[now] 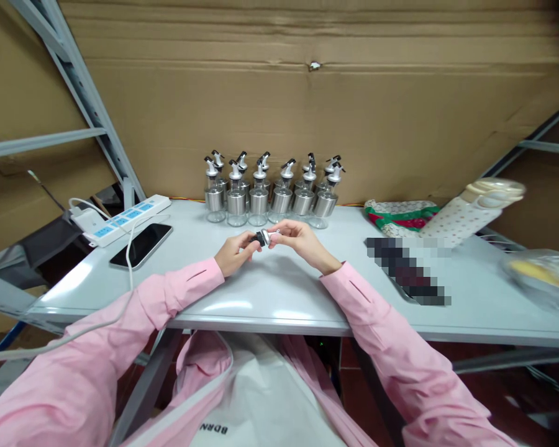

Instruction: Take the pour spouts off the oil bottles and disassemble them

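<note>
Head view: backed by a broad, creased brown cardboard panel, probably put up as a screen. Shows below it a long, smooth, pale-grey table, flanked at left by a sloping grey metal upright. Reaches over the near edge in two loose pink cloth sleeves, seemingly low over the tabletop for steadiness. Has, toward the table's back, a cluster of clear glass bottles with brushed-silver bands and black-and-silver pour heads, standing upright in rows near the cardboard, likely lined up there to stay out of the forearms' way yet within reach. Has at right a cream, dotted, lidded container, seen at a tilt beside a red, green and white patterned cloth bundle, apparently set aside. Has at left a long white power strip with blue socket panels and, just beside it, a flat black-screened phone, face up, perhaps kept near for charging. Pinches with the left hand the black end, and with the right hand the pale end, of a small silver-and-black spout piece, held sideways before the bottles, presumably for fine control between opposed fingertips. Cannot tell turning from mere steadying.
</note>
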Motion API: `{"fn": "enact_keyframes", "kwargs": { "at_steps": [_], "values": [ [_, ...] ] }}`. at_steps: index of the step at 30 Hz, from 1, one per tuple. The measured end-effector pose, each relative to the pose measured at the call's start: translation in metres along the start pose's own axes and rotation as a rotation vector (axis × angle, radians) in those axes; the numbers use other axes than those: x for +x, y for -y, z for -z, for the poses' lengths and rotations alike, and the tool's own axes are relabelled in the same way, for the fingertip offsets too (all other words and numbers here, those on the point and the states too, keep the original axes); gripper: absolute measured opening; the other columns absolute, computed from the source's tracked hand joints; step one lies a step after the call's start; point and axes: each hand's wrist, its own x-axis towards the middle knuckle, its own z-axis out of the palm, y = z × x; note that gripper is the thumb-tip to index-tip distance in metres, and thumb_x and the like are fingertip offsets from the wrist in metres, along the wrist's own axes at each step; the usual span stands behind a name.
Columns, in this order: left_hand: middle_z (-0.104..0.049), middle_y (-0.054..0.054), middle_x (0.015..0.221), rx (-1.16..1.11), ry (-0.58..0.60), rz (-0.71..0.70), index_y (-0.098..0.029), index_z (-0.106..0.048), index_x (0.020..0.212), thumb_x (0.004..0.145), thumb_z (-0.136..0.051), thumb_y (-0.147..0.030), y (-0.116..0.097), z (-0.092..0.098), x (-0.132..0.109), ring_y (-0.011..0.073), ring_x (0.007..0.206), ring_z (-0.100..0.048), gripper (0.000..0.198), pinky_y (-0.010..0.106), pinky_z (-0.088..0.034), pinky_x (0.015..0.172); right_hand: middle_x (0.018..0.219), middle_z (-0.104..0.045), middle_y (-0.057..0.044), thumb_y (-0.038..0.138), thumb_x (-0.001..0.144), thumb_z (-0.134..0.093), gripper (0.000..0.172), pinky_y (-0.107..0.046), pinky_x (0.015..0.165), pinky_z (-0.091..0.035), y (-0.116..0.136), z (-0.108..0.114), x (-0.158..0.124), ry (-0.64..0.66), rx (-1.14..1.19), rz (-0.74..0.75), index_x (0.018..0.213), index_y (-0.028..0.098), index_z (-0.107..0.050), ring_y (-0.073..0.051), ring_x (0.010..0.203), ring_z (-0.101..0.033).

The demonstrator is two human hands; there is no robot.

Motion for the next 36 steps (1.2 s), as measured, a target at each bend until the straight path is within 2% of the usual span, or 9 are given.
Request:
{"fn": "enact_keyframes", "kwargs": {
  "at_steps": [8, 12, 20, 26, 36],
  "values": [
    [-0.065, 0.004, 0.078, 0.057, -0.011, -0.031, -0.013, -0.053, 0.094, 0.083, -0.044, -0.04, -0.001, 0.0029, -0.0012, 0.0089, 0.053, -0.053, 0.031, 0.023, -0.044, 0.06, 0.077, -0.068, -0.003, 0.031, 0.064, -0.073, 0.027, -0.032, 0.072, -0.05, -0.0005, -0.002, -0.0007, 0.006, -0.006, 0.01, 0.083, 0.015, -0.064, -0.014, 0.068, -0.064],
    [-0.065, 0.004, 0.077, 0.053, -0.016, -0.021, -0.012, -0.054, 0.094, 0.083, -0.044, -0.041, -0.0007, 0.0029, -0.0019, 0.0084, 0.051, -0.052, 0.032, 0.023, -0.044, 0.06, 0.071, -0.069, -0.002, 0.029, 0.063, -0.074, 0.026, -0.033, 0.075, -0.05, -0.0015, -0.0003, -0.0012, 0.026, 0.004, -0.025, 0.082, 0.015, -0.063, -0.015, 0.069, -0.065],
    [-0.065, 0.003, 0.073, 0.04, -0.039, -0.046, -0.013, -0.055, 0.091, 0.084, -0.044, -0.041, -0.0014, 0.0024, -0.0038, 0.008, 0.049, -0.052, 0.031, 0.022, -0.043, 0.057, 0.07, -0.07, -0.002, 0.025, 0.063, -0.074, 0.024, -0.031, 0.073, -0.051, -0.001, 0.0005, -0.0005, 0.073, 0.045, -0.035, 0.08, 0.015, -0.062, -0.015, 0.068, -0.067],
    [-0.064, 0.002, 0.072, 0.112, -0.028, -0.075, -0.012, -0.053, 0.091, 0.083, -0.044, -0.038, -0.0005, 0.0021, -0.0043, 0.0085, 0.049, -0.053, 0.028, 0.023, -0.044, 0.06, 0.069, -0.07, -0.002, 0.026, 0.063, -0.074, 0.025, -0.031, 0.072, -0.051, -0.002, 0.0006, -0.0015, 0.096, 0.035, -0.041, 0.081, 0.014, -0.062, -0.015, 0.069, -0.067],
    [-0.06, -0.001, 0.066, 0.117, 0.007, -0.014, -0.015, -0.052, 0.081, 0.082, -0.042, -0.034, -0.0021, -0.0016, -0.0065, 0.0084, 0.048, -0.052, 0.021, 0.022, -0.041, 0.057, 0.067, -0.07, -0.003, 0.03, 0.06, -0.076, 0.03, -0.031, 0.07, -0.051, 0.0002, 0.0006, -0.002, 0.113, 0.001, -0.128, 0.081, 0.014, -0.062, -0.017, 0.067, -0.067]
  ]
}}
